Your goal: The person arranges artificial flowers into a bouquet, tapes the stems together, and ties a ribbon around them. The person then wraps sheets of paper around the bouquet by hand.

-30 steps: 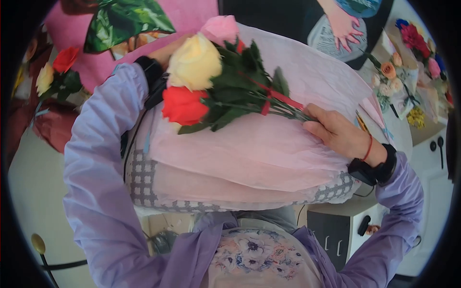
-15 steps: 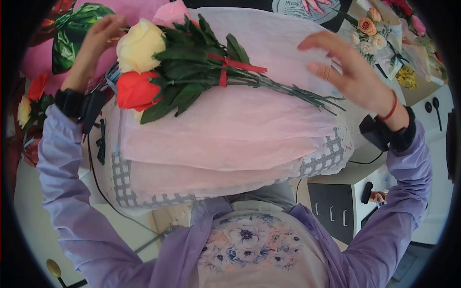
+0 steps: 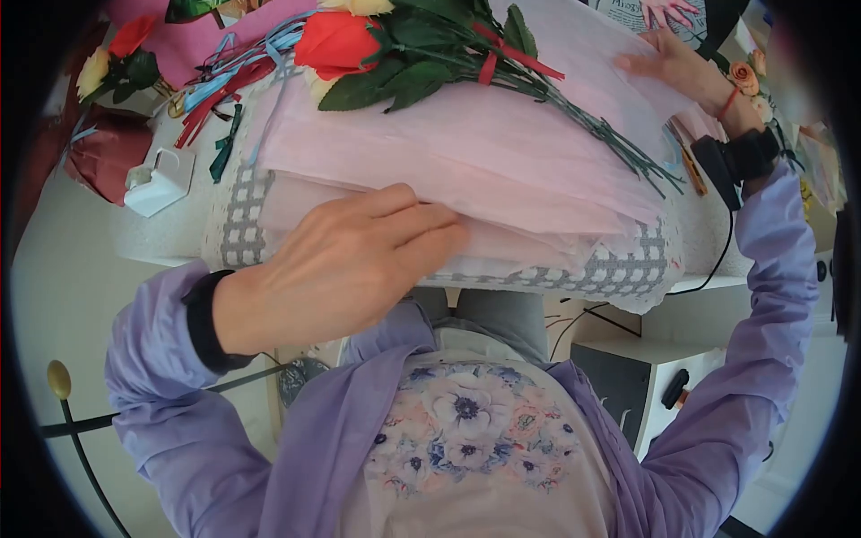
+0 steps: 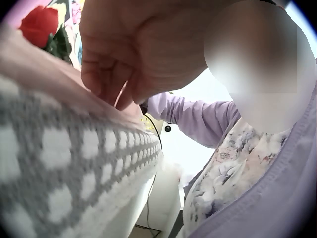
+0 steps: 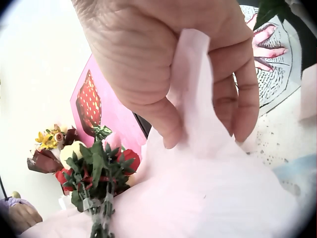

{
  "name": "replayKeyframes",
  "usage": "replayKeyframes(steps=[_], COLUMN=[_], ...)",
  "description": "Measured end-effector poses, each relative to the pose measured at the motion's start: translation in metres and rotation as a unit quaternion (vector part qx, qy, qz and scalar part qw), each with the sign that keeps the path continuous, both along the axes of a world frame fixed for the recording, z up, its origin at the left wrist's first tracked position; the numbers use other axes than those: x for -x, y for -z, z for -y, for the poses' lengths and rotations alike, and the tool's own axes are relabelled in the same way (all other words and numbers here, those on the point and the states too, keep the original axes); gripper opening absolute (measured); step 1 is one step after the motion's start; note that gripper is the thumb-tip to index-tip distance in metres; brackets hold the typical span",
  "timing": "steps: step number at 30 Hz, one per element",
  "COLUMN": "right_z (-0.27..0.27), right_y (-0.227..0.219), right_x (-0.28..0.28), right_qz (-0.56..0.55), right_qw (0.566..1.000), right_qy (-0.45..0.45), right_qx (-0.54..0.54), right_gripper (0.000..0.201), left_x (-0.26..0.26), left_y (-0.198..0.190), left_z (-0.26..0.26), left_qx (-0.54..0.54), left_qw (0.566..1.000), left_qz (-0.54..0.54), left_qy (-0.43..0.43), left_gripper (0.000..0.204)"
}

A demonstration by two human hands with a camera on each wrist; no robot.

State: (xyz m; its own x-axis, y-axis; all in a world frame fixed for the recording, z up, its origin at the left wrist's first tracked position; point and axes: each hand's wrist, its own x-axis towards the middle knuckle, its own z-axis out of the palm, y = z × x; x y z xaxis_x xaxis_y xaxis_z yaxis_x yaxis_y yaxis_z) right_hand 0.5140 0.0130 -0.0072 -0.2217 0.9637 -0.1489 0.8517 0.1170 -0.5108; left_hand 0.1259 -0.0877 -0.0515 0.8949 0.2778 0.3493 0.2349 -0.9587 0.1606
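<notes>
A sheet of thin pink wrapping paper [image 3: 538,170] lies spread over the table. On it rests a bunch of artificial roses, with a red rose [image 3: 336,43], dark green leaves and bare stems [image 3: 619,148] tied by a red ribbon [image 3: 538,65]. My left hand [image 3: 345,255] is at the paper's near edge, its fingers and thumb pinching the edge in the left wrist view. At the far right, my right hand [image 3: 686,76] grips a raised corner of the paper [image 5: 193,84] between thumb and fingers. The roses' stems [image 5: 101,223] lie beside it.
A grey-and-white checked cloth [image 3: 247,215] covers the table under the paper. To the left are a white tape dispenser [image 3: 161,182], blue and red ribbons [image 3: 238,76] and a wrapped bouquet [image 3: 99,161]. An orange-handled tool [image 3: 691,170] lies at the right.
My right hand let go of the stems and moved to the paper's far right corner, taking hold of it. My left hand came from behind the blooms to the near edge.
</notes>
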Motion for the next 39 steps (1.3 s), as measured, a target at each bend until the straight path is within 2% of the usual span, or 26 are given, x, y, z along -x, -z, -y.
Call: replayKeyframes(steps=[3, 5, 6, 7, 8, 9, 11, 12, 14, 16, 18, 21, 23, 33, 35, 36, 38, 39], right_z=[0.023, 0.048, 0.048, 0.045, 0.047, 0.064, 0.116, 0.127, 0.136, 0.129, 0.121, 0.110, 0.107, 0.101, 0.100, 0.099, 0.094, 0.092], right_y=[0.002, 0.005, 0.011, 0.020, 0.023, 0.013, -0.018, -0.015, -0.009, -0.001, 0.003, 0.005, 0.011, 0.018, 0.016, 0.016, 0.018, 0.019], right_x=[0.008, 0.034, 0.052, 0.073, 0.086, 0.087, 0.102, 0.109, 0.124, 0.132, 0.135, 0.135, 0.136, 0.137, 0.134, 0.132, 0.125, 0.121], right_qz=[0.002, -0.046, -0.044, 0.059, 0.156, 0.158, 0.146, 0.142, 0.097, 0.111, 0.127, 0.157, 0.163, 0.215, 0.142, 0.145, 0.007, 0.011], right_qw=[1.000, 0.981, 0.981, 0.875, 0.675, 0.674, 0.830, 0.827, 0.910, 0.910, 0.911, 0.899, 0.910, 0.911, 0.953, 0.953, 0.970, 0.970], right_qy=[-0.009, -0.005, -0.005, -0.009, -0.014, -0.015, -0.151, -0.157, -0.207, -0.193, -0.175, -0.170, -0.179, -0.148, -0.079, -0.083, -0.041, -0.047], right_qx=[0.013, -0.187, -0.188, -0.480, -0.721, -0.721, -0.517, -0.521, -0.346, -0.351, -0.351, -0.373, -0.338, -0.319, -0.254, -0.253, -0.239, -0.239], right_gripper=[0.038, 0.037, 0.037, 0.031, 0.026, 0.026, 0.034, 0.034, 0.034, 0.032, 0.031, 0.031, 0.030, 0.017, 0.015, 0.015, 0.015, 0.015], left_x=[-0.002, -0.005, -0.007, -0.007, -0.007, -0.007, -0.006, -0.003, 0.006, 0.015, 0.022, 0.041, 0.049, 0.064, 0.065, 0.065, 0.065, 0.065], left_y=[-0.004, -0.013, -0.016, -0.017, -0.017, -0.017, -0.015, -0.014, -0.014, -0.016, -0.017, -0.010, -0.009, 0.001, 0.001, 0.001, 0.002, 0.002], left_z=[0.003, 0.005, 0.005, 0.004, 0.003, 0.002, 0.002, 0.002, 0.001, 0.000, -0.002, -0.009, -0.012, -0.023, -0.023, -0.023, -0.024, -0.024], left_qx=[0.041, 0.073, 0.105, 0.104, 0.091, 0.079, 0.071, 0.064, 0.045, 0.024, -0.106, -0.161, -0.175, -0.186, -0.182, -0.178, -0.174, -0.173], left_qw=[0.998, 0.996, 0.992, 0.992, 0.993, 0.994, 0.995, 0.996, 0.996, 0.995, 0.979, 0.967, 0.962, 0.955, 0.955, 0.955, 0.955, 0.955], left_qz=[0.026, 0.029, 0.031, 0.034, 0.044, 0.053, 0.054, 0.052, 0.044, 0.038, 0.050, 0.011, -0.006, -0.019, -0.021, -0.025, -0.010, 0.001], left_qy=[-0.030, -0.049, -0.066, -0.064, -0.057, -0.050, -0.045, -0.044, -0.070, -0.090, -0.170, -0.195, -0.208, -0.232, -0.234, -0.235, -0.240, -0.240], left_gripper=[0.034, 0.034, 0.034, 0.034, 0.034, 0.035, 0.035, 0.034, 0.032, 0.031, 0.024, 0.022, 0.022, 0.022, 0.022, 0.022, 0.023, 0.024])
